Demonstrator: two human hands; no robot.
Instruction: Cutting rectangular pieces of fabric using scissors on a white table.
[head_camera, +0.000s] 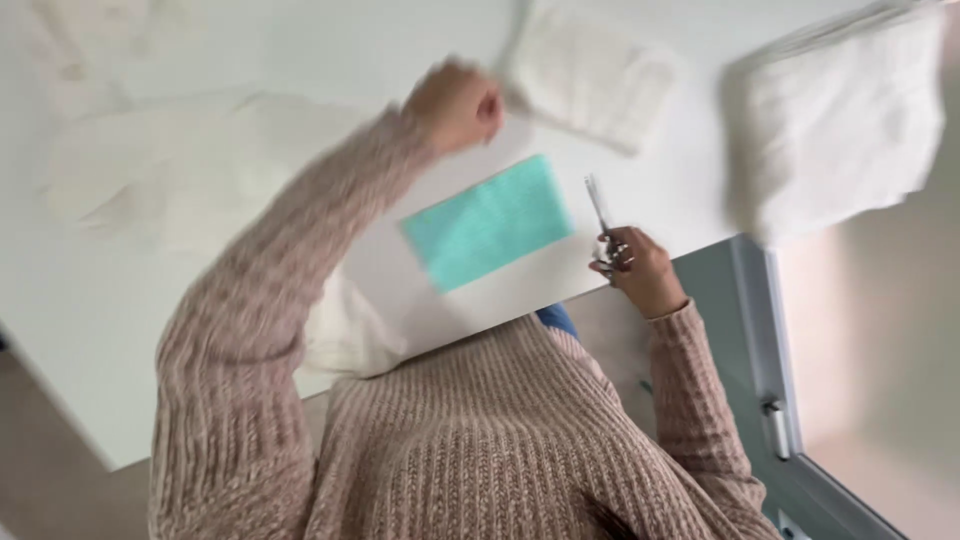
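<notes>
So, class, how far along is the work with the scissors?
Done, seemingly: a white stack lies folded on the table. In hand: the right hand holds scissors, and the left hand grips a white cloth. Left, perhaps: the teal sheet lies whole and untouched.

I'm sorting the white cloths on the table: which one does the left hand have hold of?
The folded cloth at the top middle, which the left hand grips by its corner. The stack at right lies apart, untouched; the right hand holds scissors.
</notes>
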